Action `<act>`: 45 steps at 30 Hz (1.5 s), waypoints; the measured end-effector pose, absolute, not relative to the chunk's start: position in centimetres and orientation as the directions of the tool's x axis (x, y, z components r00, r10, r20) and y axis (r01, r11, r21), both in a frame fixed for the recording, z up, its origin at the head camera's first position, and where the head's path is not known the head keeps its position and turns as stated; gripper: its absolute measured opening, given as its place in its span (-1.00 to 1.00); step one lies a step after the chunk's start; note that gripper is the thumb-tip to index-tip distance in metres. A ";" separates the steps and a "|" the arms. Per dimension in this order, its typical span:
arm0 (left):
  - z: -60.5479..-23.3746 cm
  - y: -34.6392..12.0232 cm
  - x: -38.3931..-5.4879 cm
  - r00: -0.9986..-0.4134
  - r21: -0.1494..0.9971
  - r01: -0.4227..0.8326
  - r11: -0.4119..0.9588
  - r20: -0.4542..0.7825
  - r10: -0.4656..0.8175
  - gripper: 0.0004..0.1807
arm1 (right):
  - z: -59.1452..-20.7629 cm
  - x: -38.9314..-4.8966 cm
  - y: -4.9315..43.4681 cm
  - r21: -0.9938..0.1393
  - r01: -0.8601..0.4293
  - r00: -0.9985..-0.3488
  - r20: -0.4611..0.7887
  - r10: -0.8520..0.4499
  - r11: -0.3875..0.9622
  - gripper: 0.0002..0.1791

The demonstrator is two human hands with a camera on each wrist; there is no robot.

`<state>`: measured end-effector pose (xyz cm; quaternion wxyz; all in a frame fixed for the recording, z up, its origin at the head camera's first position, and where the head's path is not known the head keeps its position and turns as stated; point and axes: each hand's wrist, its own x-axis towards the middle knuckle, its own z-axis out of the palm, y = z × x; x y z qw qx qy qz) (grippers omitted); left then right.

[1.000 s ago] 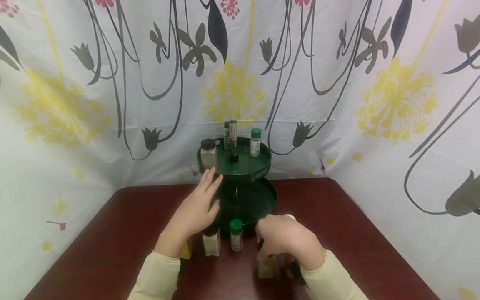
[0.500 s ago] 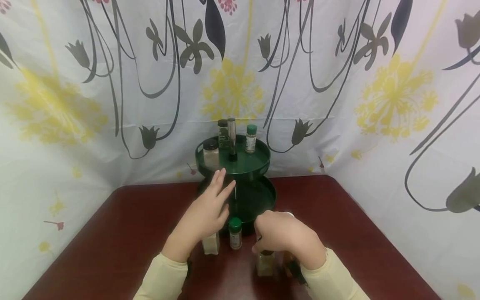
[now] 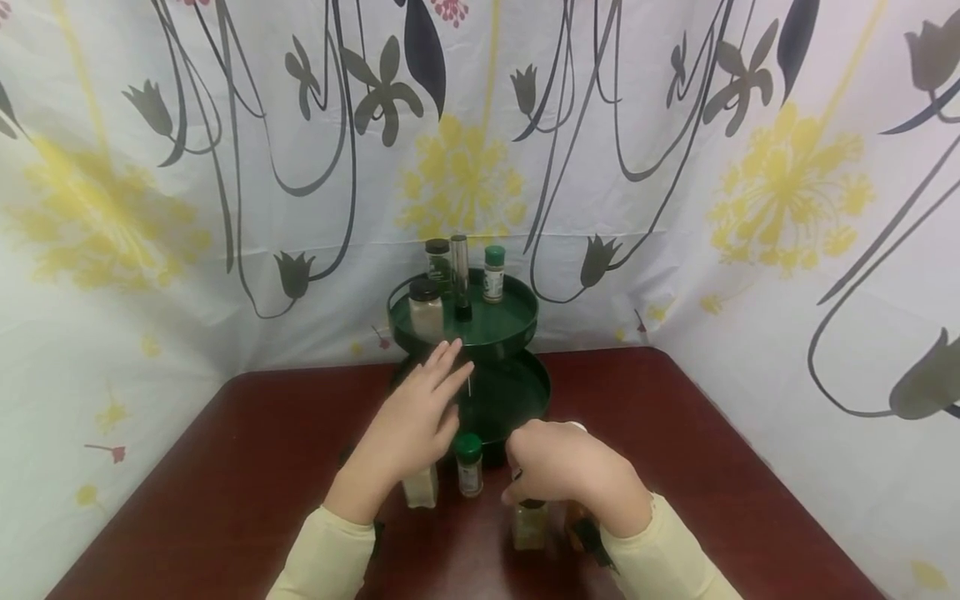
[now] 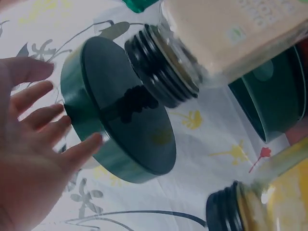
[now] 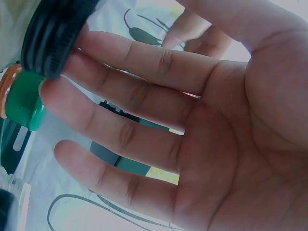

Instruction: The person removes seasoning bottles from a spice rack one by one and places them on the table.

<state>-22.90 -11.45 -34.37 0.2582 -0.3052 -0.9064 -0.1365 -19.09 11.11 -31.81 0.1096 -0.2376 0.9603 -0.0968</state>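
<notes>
A green two-tier turntable [image 3: 517,335] stands at the back of the table. My left hand [image 3: 412,425] reaches to its upper tier, fingers spread and straight, fingertips [image 4: 96,140] at the rim in the left wrist view. On that tier are a black-capped jar of pale powder [image 3: 427,315], a dark-capped green-labelled bottle [image 3: 438,262] and a green-capped spice bottle [image 3: 493,277]. In front of the turntable, my right hand [image 3: 573,467] bends down over a spice jar [image 3: 529,529] of greenish contents, pinching its black cap [image 5: 54,36].
Another green-capped spice bottle [image 3: 469,468] stands between the hands. Beside it is a jar of cream powder [image 3: 422,487], partly behind my left hand. An orange-toned bottle [image 3: 577,527] shows under my right wrist. A jar with yellow contents [image 4: 286,187] appears in the left wrist view.
My left hand has moved right along the upper tier's rim. That tier has turned: its front jar shifted right and forward, its back bottles left. My right hand stays at the spice jar.
</notes>
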 end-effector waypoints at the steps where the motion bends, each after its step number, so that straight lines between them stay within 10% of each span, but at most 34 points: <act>1: -34.3 -11.7 -23.0 -0.655 0.100 0.631 0.770 0.600 0.459 -0.40 | -31.7 -19.1 11.1 -0.243 -0.432 -0.864 -0.166 -0.476 0.869 -0.67; 6: -33.9 -13.1 -23.4 -0.578 0.187 0.599 0.779 0.774 0.258 -0.51 | -31.3 -18.9 11.2 -0.255 -0.424 -0.869 -0.156 -0.469 0.869 -0.67; 14: -33.5 -14.7 -24.1 -0.824 0.382 0.411 0.828 0.545 0.157 -0.23 | -30.8 -18.8 11.2 -0.251 -0.437 -0.867 -0.139 -0.479 0.864 -0.67; 21: -33.6 -14.4 -24.1 -0.889 0.399 0.401 0.825 0.387 0.245 -0.15 | -30.3 -18.6 11.2 -0.253 -0.449 -0.861 -0.132 -0.491 0.857 -0.70; 31: -33.1 -12.0 -22.5 -0.858 0.326 0.471 0.820 0.386 0.339 -0.22 | -29.0 -18.9 11.5 -0.237 -0.486 -0.860 -0.042 -0.509 0.841 -0.77; 45: -33.2 -10.2 -22.4 -0.757 0.105 0.607 0.788 0.380 0.532 -0.33 | -21.6 -24.6 11.5 -0.253 -0.500 -0.865 0.197 -0.462 0.828 -0.34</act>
